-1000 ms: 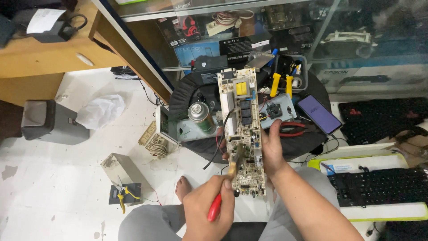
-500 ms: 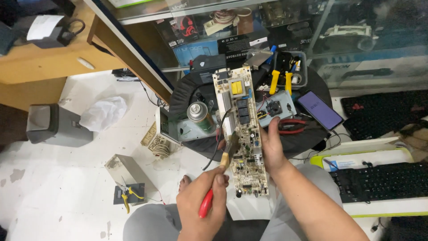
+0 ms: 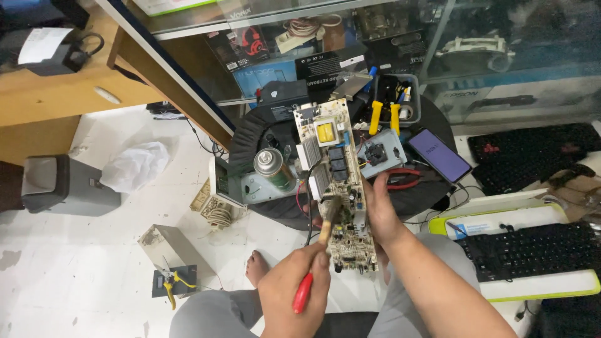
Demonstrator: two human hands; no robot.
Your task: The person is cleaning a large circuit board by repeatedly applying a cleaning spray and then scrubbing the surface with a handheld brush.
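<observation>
Your left hand (image 3: 294, 291) grips the red-handled brush (image 3: 316, 250), bristles touching the circuit board (image 3: 338, 188), whose long axis runs away from you; your right hand (image 3: 379, 213) clasps its right edge.

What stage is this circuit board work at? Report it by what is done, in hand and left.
Done: the circuit board is out of any housing, bare over the round black table. In hand: the right hand holds the board's edge, while the left hand holds a red-handled brush with its bristles on the board's middle. Left: the lower end, nearest the person, has no brush on it now.
</observation>
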